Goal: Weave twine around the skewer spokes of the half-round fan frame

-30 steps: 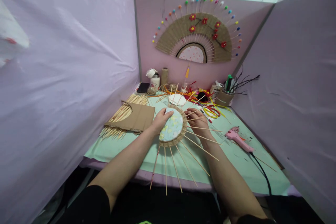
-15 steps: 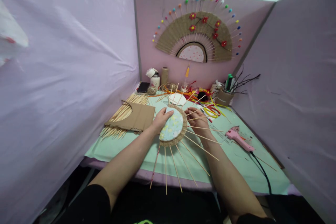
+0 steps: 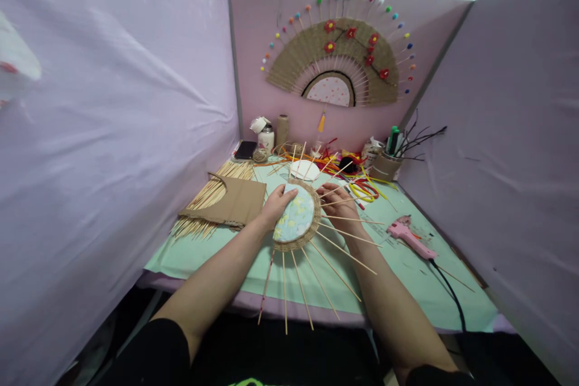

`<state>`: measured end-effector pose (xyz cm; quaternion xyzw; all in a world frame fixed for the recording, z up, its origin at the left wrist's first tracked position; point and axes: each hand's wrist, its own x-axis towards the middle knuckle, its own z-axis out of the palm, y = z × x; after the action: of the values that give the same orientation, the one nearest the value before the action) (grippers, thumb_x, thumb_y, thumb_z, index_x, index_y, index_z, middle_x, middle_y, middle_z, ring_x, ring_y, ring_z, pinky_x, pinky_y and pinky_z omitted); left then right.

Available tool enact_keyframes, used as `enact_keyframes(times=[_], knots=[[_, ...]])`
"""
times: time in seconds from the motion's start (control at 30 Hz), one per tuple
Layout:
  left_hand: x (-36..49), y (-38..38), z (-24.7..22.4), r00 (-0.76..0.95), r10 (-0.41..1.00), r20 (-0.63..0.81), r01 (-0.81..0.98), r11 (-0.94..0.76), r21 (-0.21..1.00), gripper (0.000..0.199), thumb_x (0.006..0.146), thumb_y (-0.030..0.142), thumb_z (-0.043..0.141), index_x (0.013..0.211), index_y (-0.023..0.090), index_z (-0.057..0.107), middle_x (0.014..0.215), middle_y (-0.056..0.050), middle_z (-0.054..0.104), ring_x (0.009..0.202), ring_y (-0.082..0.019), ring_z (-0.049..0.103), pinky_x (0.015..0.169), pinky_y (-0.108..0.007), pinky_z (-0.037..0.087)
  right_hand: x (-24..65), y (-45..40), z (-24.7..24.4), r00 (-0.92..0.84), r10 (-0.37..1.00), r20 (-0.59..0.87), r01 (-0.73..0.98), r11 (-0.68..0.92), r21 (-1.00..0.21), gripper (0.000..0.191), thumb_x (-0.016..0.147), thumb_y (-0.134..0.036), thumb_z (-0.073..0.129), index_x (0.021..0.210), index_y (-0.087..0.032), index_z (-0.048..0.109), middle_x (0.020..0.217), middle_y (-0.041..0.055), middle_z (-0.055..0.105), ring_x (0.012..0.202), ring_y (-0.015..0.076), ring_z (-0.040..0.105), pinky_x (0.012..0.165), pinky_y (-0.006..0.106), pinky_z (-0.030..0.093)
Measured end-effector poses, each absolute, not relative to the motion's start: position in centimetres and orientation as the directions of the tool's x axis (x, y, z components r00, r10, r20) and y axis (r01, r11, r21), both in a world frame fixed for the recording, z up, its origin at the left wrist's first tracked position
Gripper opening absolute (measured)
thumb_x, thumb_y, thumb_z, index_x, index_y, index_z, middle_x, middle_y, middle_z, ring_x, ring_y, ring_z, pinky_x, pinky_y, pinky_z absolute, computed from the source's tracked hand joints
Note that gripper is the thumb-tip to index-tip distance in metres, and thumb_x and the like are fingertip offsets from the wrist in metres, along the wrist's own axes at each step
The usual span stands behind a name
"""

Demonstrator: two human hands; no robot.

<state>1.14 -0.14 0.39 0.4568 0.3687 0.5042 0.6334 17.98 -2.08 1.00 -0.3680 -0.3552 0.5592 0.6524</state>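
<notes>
Tabletop edge (image 3: 296, 312) (lilac) beneath splayed sticks (image 3: 284, 292).

Matt printed covering in pale blue and yellow lies smooth across a half-disc (image 3: 296, 214), edged by a rough woven band (image 3: 292, 246) of twine-like fibre and ringed with slim, bare wooden sticks (image 3: 284, 293). Corrugated cardboard (image 3: 239, 199), matt brown with a ragged fluted edge, covers part of a bundle of pale wooden skewers (image 3: 210, 194). A smooth pink plastic glue gun (image 3: 411, 239) rests on a matt green tabletop (image 3: 375, 307) beside creased lilac cloth (image 3: 136, 102).
</notes>
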Motion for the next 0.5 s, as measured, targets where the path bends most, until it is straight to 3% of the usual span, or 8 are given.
enact_keyframes(times=[0.4,0.5], knots=[[1.13,-0.21,0.35,0.249,0.968,-0.030,-0.308,0.109,0.945,0.032,0.069,0.037,0.073,0.088,0.018,0.056,0.067,0.002,0.065,0.057,-0.013,0.061,0.054,-0.023,0.048,17.98,-2.19,0.94,0.076,0.993,0.090,-0.479,0.116,-0.870,0.037,0.058,-0.028,0.082,0.087,-0.022,0.061,0.084,0.0018,0.072,0.076,0.0166,0.066,0.065,0.028,0.051],[0.93,-0.12,0.62,0.231,0.972,-0.051,-0.333,0.128,0.934,0.030,0.068,0.035,0.074,0.086,0.018,0.057,0.067,0.002,0.065,0.057,-0.013,0.062,0.055,-0.023,0.048,18.47,-1.84,0.87,0.147,0.987,0.065,-0.444,0.124,-0.887,0.034,0.058,-0.030,0.080,0.085,-0.021,0.062,0.083,0.0016,0.072,0.073,0.0147,0.065,0.064,0.026,0.049]])
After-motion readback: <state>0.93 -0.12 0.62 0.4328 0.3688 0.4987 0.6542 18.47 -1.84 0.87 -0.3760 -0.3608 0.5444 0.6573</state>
